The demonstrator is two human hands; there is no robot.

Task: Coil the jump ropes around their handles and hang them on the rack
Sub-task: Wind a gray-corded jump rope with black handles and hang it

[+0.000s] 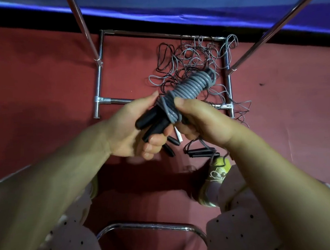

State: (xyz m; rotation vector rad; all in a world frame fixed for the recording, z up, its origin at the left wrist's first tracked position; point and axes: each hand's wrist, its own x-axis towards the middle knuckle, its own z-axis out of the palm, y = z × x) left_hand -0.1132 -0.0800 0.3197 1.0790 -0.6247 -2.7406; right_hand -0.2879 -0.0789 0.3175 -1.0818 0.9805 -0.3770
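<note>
A grey jump rope (192, 86) is wound in tight coils around its two black handles (150, 124). My left hand (133, 131) grips the handle ends from below. My right hand (201, 120) holds the coiled bundle from the right, its thumb pressing on the wraps. On the red floor beyond lies a tangle of loose grey and dark ropes (194, 56). More black handles (201, 152) lie on the floor under my hands. The chrome rack base (99, 84) frames the tangle, and its slanted poles (270, 29) rise past the camera.
A blue mat edge (172, 13) runs across the top. A chrome chair rail (148, 226) sits at the bottom between my knees. A yellow shoe (220, 169) rests on the floor near the loose handles. Red floor spreads to the left and right.
</note>
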